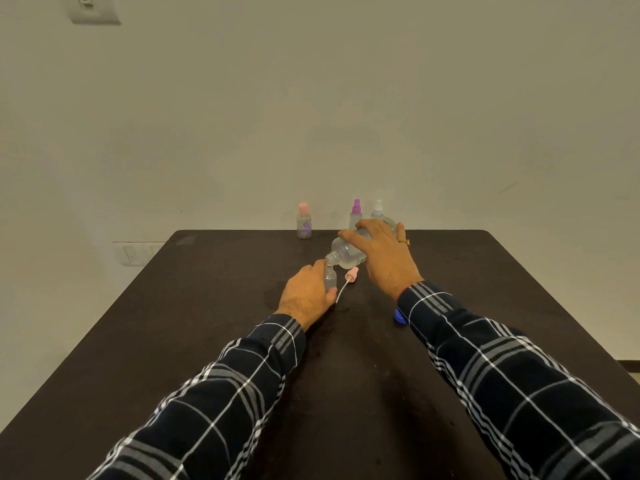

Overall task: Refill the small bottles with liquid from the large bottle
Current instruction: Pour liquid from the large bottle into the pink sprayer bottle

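L hand (306, 293), R hand (381, 255) both curled, gripping.

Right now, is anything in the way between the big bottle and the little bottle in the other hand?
Nothing visible is. The right hand tilts the large bottle so its mouth sits over the open neck of the small bottle that the left hand grips. The pink spray top lies on the table beside it.
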A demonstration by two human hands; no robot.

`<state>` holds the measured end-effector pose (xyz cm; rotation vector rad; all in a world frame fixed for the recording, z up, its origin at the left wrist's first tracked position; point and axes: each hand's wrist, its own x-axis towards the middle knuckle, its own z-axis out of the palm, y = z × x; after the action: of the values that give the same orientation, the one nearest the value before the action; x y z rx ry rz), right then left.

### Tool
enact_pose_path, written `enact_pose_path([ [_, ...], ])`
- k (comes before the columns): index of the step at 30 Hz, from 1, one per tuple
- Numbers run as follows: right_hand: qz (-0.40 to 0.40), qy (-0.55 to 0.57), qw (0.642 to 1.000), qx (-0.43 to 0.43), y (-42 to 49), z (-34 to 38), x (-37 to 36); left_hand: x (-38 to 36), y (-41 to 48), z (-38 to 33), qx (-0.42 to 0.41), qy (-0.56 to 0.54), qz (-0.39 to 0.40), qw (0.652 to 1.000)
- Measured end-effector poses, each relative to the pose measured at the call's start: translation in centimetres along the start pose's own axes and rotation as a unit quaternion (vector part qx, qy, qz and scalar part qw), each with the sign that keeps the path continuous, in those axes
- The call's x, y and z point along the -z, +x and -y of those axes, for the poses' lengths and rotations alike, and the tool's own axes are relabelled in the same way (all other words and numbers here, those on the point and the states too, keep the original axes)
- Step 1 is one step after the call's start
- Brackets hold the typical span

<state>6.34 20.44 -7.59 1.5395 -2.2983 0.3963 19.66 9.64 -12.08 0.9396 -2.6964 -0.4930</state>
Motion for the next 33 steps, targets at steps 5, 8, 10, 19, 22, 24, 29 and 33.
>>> enact_pose_path([
  [5, -0.012, -0.009, 1.0, 0.007, 0.0, 0.0, -0.1, 0.0, -0.1, 0.0, 0.001, 0.003, -0.002, 1.0],
  [8, -0.011, -0.012, 1.0, 0.011, 0.1, -0.1, -0.1, 0.0, 0.0, 0.0, 0.006, 0.0, 0.004, 1.0],
  [10, -0.015, -0.015, 1.0, 0.015, 0.1, -0.1, -0.2, 0.0, 0.0, 0.0, 0.007, 0.0, 0.005, 1.0],
  [19, -0.006, -0.015, 1.0, 0.005, 0.0, -0.1, -0.2, -0.1, 0.1, 0.0, 0.006, -0.003, 0.006, 1.0],
  [22, -0.004, -0.008, 1.0, 0.0, 0.0, -0.1, -0.3, -0.1, 0.1, 0.1, 0.002, -0.003, 0.003, 1.0],
  [24, 0.001, -0.005, 1.0, -0.009, 0.0, -0.1, -0.4, 0.0, 0.1, 0.0, 0.001, -0.003, 0.005, 1.0],
  [29, 0.01, 0.056, 0.997, -0.057, -0.4, -0.9, -1.9, -0.1, 0.1, 0.3, -0.003, -0.018, 0.007, 1.0],
  [33, -0.034, 0.249, 0.959, -0.135, -1.2, -1.9, -2.8, -0.2, 0.1, 0.5, -0.002, -0.024, 0.011, 1.0],
])
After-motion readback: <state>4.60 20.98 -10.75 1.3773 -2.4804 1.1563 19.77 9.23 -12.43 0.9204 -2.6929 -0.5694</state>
